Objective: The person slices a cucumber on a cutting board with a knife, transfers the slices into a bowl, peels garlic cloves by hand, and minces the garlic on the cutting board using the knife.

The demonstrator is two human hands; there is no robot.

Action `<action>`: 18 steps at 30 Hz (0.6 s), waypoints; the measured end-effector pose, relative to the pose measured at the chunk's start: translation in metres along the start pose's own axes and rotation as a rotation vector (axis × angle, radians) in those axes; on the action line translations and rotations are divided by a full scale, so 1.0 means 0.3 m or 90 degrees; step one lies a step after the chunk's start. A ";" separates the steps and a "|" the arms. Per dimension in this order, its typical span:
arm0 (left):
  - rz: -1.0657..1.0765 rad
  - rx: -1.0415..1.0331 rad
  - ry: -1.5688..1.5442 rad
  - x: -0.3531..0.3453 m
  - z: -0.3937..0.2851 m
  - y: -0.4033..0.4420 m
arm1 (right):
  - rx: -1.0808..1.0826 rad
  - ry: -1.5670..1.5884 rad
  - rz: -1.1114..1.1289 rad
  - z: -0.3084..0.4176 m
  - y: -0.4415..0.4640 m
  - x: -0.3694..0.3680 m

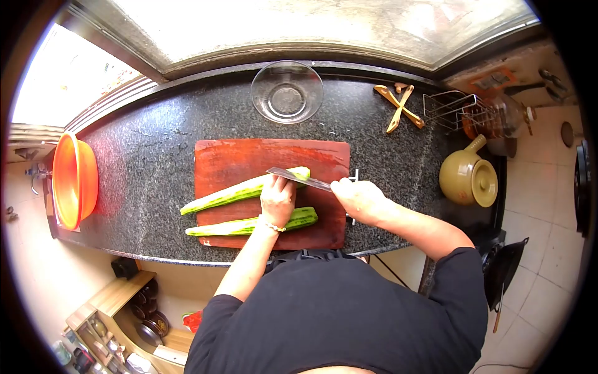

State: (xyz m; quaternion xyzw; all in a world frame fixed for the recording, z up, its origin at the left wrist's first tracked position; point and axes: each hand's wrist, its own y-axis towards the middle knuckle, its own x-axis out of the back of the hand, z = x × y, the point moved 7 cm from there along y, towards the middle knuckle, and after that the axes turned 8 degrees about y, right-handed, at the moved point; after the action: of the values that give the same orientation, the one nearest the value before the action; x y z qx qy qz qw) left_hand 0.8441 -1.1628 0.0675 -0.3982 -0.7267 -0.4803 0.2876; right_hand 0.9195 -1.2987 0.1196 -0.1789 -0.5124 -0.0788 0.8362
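Two long peeled green gourds lie on a reddish-brown cutting board [268, 149]. My left hand [278, 201] is closed on the upper gourd [237, 192], near its right end. The lower gourd [230, 228] lies nearer to me, partly under my left wrist, which wears a bracelet. My right hand [355, 198] grips the handle of a knife [305, 179]. Its blade points left and lies across the upper gourd, close beside my left fingers. Whether the blade has entered the gourd cannot be made out.
Behind the board stands a glass bowl [287, 92]. An orange basin [75, 181] is at the far left. To the right are a wooden trivet [399, 108], a wire rack [458, 111] and a lidded yellow-green pot [468, 176]. A white-handled peeler-like item [355, 177] lies beside the board.
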 end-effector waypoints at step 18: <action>-0.012 -0.011 0.010 0.021 0.015 -0.030 | -0.039 -0.004 -0.008 0.065 -0.020 -0.012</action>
State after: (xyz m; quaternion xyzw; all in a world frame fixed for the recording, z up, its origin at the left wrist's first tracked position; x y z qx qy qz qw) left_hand 0.8330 -1.1586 0.0665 -0.3904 -0.7239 -0.4921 0.2853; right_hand 0.8999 -1.2972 0.1258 -0.2018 -0.5133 -0.0993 0.8282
